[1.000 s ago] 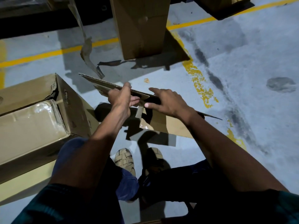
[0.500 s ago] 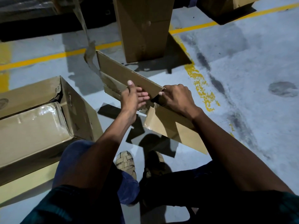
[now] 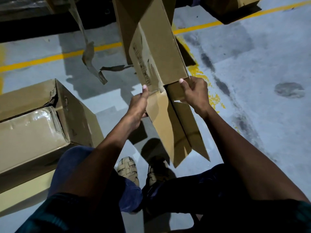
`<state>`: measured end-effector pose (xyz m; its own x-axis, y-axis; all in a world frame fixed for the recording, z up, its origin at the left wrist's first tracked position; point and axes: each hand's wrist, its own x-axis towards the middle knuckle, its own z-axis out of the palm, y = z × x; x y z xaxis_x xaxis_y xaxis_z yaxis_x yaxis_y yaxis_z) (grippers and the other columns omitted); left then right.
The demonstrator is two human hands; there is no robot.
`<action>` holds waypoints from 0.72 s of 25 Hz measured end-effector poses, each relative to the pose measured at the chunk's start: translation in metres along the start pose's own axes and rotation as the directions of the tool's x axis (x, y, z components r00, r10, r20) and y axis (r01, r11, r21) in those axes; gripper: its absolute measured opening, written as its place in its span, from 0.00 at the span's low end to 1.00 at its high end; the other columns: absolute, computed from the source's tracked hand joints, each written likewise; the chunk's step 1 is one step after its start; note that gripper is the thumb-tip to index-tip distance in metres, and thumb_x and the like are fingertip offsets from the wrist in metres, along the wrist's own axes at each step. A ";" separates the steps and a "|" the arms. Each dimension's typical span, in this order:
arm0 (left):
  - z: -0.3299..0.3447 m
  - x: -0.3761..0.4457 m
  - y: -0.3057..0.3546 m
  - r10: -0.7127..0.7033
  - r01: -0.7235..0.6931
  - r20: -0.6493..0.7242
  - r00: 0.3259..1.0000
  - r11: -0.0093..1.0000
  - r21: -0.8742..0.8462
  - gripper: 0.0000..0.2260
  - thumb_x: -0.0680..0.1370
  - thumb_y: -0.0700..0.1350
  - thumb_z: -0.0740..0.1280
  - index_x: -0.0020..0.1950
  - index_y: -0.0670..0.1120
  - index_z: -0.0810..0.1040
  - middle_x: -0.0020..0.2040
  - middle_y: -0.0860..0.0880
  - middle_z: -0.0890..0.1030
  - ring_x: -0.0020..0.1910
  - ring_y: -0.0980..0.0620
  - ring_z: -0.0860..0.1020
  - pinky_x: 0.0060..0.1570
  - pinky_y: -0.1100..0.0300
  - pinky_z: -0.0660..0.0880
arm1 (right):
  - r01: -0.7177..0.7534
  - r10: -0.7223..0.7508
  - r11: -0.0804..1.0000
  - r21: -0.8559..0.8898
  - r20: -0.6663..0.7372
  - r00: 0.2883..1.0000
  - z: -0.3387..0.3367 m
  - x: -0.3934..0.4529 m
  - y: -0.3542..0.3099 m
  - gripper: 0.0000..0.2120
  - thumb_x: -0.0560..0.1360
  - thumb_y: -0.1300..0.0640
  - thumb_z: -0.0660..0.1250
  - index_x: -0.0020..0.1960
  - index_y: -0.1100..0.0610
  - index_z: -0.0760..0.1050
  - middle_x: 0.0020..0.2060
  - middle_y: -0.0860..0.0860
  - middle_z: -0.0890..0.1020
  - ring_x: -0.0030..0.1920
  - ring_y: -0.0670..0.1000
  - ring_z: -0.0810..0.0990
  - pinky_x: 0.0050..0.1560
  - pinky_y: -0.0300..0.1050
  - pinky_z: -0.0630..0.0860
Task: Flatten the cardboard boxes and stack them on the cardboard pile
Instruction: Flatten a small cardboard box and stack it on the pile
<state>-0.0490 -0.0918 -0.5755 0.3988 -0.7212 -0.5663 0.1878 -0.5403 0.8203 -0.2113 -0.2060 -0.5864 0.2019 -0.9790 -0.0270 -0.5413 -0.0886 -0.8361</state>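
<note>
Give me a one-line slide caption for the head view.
Both hands, left and right, grip a long cardboard box above the grey floor.

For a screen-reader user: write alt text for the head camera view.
Seen from above, a person's left hand and right hand grip a long cardboard box that tilts up and away, its loose bottom flaps hanging toward their sandals. A bigger box sits at left on the grey floor with yellow lines.

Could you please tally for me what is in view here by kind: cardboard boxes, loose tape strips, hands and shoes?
Cardboard boxes: 4 (held box, upright box behind it, large box at left, box at top right)
Tape strips: 1
Hands: 2 (left hand, right hand)
Shoes: 2
Total: 9
</note>
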 end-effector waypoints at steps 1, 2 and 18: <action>-0.002 0.002 0.000 0.033 -0.034 -0.010 0.999 0.999 -0.036 0.27 0.79 0.68 0.55 0.59 0.49 0.80 0.54 0.41 0.84 0.54 0.44 0.82 0.57 0.42 0.78 | -0.023 0.023 0.999 0.023 -0.011 1.000 0.002 0.001 0.001 0.19 0.73 0.37 0.65 0.41 0.53 0.75 0.34 0.59 0.81 0.36 0.61 0.83 0.36 0.64 0.81; -0.003 0.003 0.000 0.059 -0.058 0.007 0.998 0.996 -0.073 0.28 0.78 0.68 0.57 0.59 0.47 0.80 0.54 0.41 0.84 0.54 0.45 0.82 0.57 0.43 0.78 | -0.048 0.048 0.998 0.049 -0.016 0.999 0.003 0.001 -0.001 0.19 0.72 0.36 0.65 0.41 0.53 0.75 0.34 0.60 0.81 0.36 0.61 0.83 0.36 0.63 0.82; 0.003 0.003 -0.026 0.369 -0.593 0.507 0.779 0.698 0.401 0.31 0.76 0.42 0.69 0.76 0.58 0.64 0.71 0.58 0.71 0.70 0.56 0.71 0.71 0.55 0.67 | -0.566 0.517 0.501 0.655 0.298 0.803 0.033 -0.033 -0.035 0.11 0.75 0.61 0.61 0.50 0.68 0.78 0.40 0.62 0.79 0.37 0.59 0.79 0.43 0.58 0.82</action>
<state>-0.0556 -0.0813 -0.5990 -0.0750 -0.9811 -0.1786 -0.4654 -0.1239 0.8764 -0.1718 -0.1648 -0.5742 0.1252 -0.7770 -0.6170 0.1489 0.6295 -0.7626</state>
